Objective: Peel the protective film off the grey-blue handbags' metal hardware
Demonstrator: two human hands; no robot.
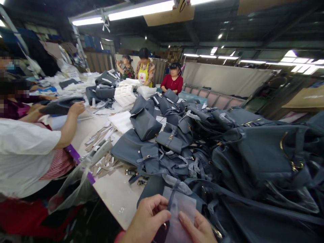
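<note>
Translucent sheet: low in the view (183, 204), lying between the person's two hands, over the lower part of a blue-grey strap and in front of a blue-grey bag.
Blue-grey strap: a narrow band (172, 195) running down along the sheet's left side.
Left hand: at the sheet's left edge (150, 216), thumb and fingers curled close by the strap; whether they pinch the strap or the sheet, I cannot tell.
Right hand: gripping the sheet (198, 227), thumb laid on its face, fingers curled at its right side.
Blue-grey bag: just beyond the hands (150, 189), partly hidden by them and the sheet.
Heaped bags: more of the same colour spread ahead and to the right, among them a flap pouch with a gold clasp (165, 141) and a large bag with gold hardware (260, 155).
Worktop: pale surface (117, 195) left of the hands, carrying scattered beige and white strips (103, 165).
White stack: layered pieces (125, 96) farther back.
Left side: a co-worker in a white shirt (27, 155), one hand at a dark bag (59, 106).
Far side: three people, one in a yellow apron (143, 76), one in a red top (172, 82).
Overhead: a lit tube lamp (141, 11).
</note>
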